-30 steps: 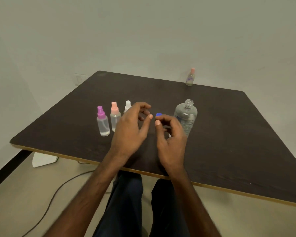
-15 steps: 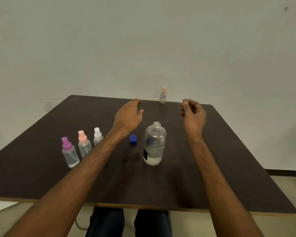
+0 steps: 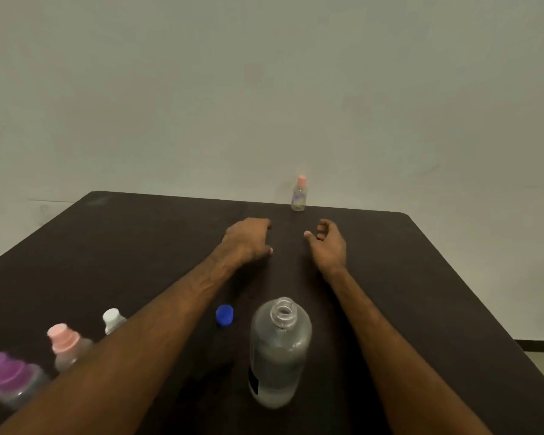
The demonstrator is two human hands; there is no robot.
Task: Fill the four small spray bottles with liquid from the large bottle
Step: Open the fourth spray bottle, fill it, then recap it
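Bench (image 3: 437, 277): dark top, far edge against the wall, right edge running off behind the large bottle; wide bare stretch beyond it.
Large bottle (image 3: 278, 353): upright, uncapped, near the front middle.
Left hand (image 3: 247, 241): reached past the large bottle, fingers curled loosely, grip on nothing.
Right hand (image 3: 328, 243): beside it, apart, grip loose and empty.
Three spray bottles: left of the large bottle, purple-topped (image 3: 11, 383), pink-topped (image 3: 66, 345), white-topped (image 3: 112, 320), partly behind the left forearm.
Fourth spray bottle (image 3: 299, 194): at the far edge, well beyond the large bottle.
Blue cap (image 3: 224, 314): just left of the large bottle.
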